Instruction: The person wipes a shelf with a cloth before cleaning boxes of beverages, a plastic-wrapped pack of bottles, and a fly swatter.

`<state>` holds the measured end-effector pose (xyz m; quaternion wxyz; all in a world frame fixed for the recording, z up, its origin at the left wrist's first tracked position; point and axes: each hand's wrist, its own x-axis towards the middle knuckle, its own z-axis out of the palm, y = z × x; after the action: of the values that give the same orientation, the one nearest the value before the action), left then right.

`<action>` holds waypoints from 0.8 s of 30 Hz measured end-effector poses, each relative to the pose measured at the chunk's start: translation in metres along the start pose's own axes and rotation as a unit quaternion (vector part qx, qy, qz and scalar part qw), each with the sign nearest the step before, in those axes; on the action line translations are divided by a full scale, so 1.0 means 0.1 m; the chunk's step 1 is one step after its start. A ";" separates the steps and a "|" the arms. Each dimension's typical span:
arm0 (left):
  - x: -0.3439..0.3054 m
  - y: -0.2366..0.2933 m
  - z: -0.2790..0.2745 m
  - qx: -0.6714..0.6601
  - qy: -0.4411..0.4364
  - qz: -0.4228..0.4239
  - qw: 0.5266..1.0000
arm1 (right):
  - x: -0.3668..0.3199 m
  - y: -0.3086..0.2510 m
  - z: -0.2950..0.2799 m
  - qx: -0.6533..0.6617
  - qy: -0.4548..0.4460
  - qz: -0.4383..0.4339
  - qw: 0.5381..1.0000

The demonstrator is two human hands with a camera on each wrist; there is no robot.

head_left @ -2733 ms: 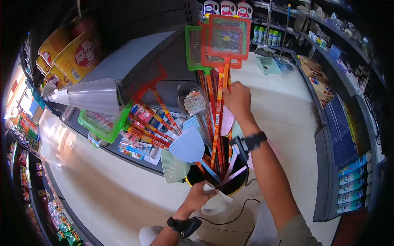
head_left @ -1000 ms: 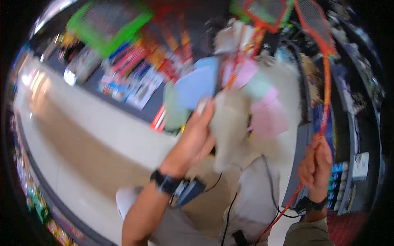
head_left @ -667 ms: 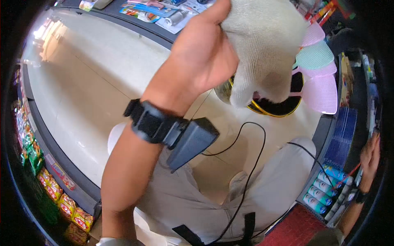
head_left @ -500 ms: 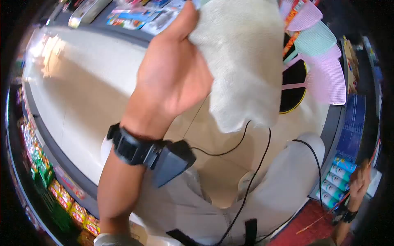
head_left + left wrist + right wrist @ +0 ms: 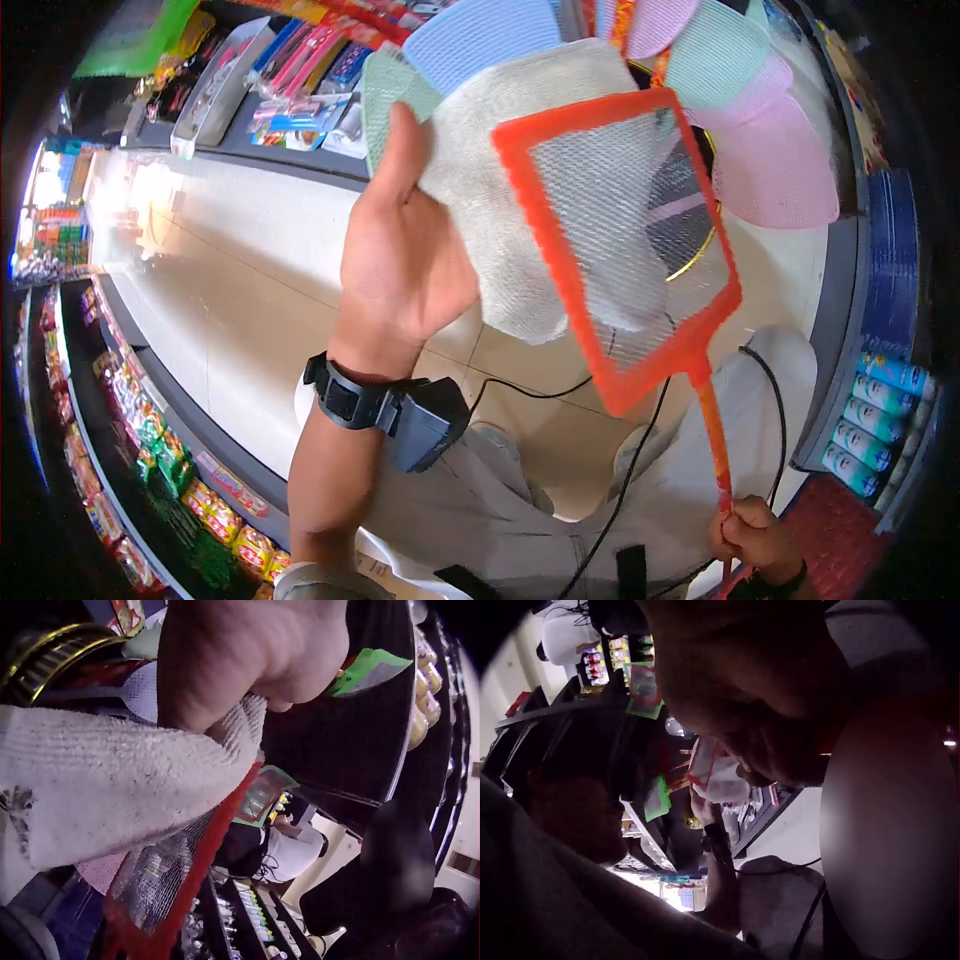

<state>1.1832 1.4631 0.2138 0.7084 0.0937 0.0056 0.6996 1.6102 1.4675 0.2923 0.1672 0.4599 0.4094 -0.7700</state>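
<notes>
My left hand (image 5: 405, 245) holds a dirty white knitted cloth (image 5: 500, 180), thumb up and fingers mostly hidden behind it. In the left wrist view, the cloth (image 5: 112, 780) hangs from curled fingers, with a dark smudge near one end. My right hand (image 5: 757, 540), low at the right, grips the red and orange handle of a fly swatter (image 5: 712, 430). Its red-framed mesh head overlaps the cloth in the head view. In the dark right wrist view, the swatter's head (image 5: 703, 761) shows beside the cloth (image 5: 724, 786).
Behind the cloth stands a black bin with a yellow rim (image 5: 690, 262). Blue, green and pink plastic swatters (image 5: 485, 40) fan out around it. Shelves line both sides, with snack packets (image 5: 210, 510) at left and cans (image 5: 865, 430) at right. A black cable (image 5: 640, 440) crosses my lap.
My right hand has taken the red swatter from the bin, swung it far right, then brought its head in over the cloth. The left hand keeps hold of the cloth, which rose in front of me.
</notes>
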 end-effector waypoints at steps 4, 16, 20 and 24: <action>0.00 -0.15 0.03 0.029 0.029 0.002 0.999 | 0.04 0.04 0.10 0.002 0.077 -0.016 0.997; 0.04 -0.54 -0.02 0.042 0.132 0.007 0.990 | 0.32 0.01 0.14 0.090 0.009 -0.035 0.995; 0.04 -0.54 -0.10 0.034 0.132 -0.028 0.990 | 0.40 -0.07 0.16 0.076 0.001 -0.070 0.995; 0.01 -0.64 -0.11 0.004 0.139 -0.003 0.990 | 0.42 -0.07 0.21 0.130 -0.010 -0.049 0.990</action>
<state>1.2449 1.4656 0.1944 0.7027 -0.0019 0.1067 0.7034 1.5720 1.4606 0.2655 0.0720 0.4492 0.3263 -0.8286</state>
